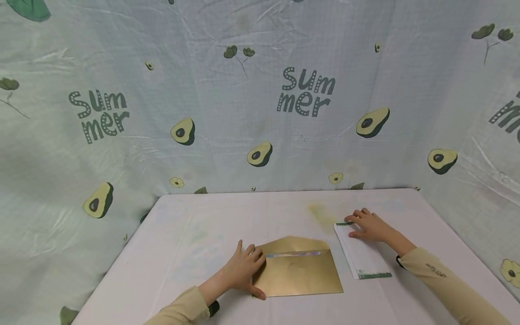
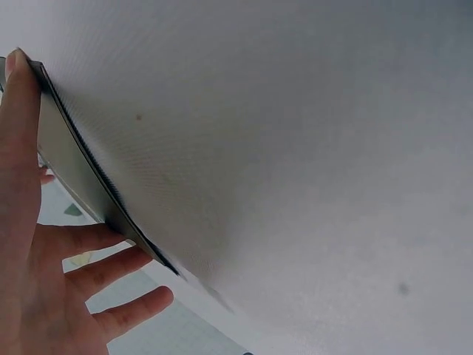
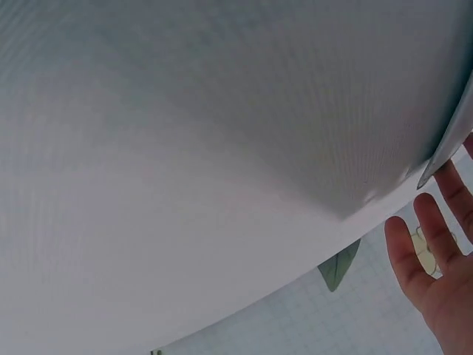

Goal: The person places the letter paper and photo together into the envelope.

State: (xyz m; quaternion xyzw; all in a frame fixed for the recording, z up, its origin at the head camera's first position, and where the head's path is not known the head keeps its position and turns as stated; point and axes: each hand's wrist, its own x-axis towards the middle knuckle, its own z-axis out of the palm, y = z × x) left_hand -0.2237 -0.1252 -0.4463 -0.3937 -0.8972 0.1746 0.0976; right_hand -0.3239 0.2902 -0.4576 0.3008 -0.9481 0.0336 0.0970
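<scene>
A gold envelope (image 1: 298, 274) lies on the white table with its pointed flap open toward the far side. A thin strip with bluish print shows at its opening. My left hand (image 1: 243, 267) grips the envelope's left end, thumb at the near corner and fingers at the far part; the left wrist view shows the thumb and fingers (image 2: 89, 240) against its edge. To the right lies white paper (image 1: 361, 255) with green bands along its far and near ends. My right hand (image 1: 370, 227) holds its far end between thumb and fingers. The right wrist view shows only part of this hand.
The table (image 1: 195, 253) has a pale cloth top with a faint yellow-green stain (image 1: 321, 214) behind the paper. A hanging curtain (image 1: 223, 104) printed with avocados and lettering stands behind the table and along its sides.
</scene>
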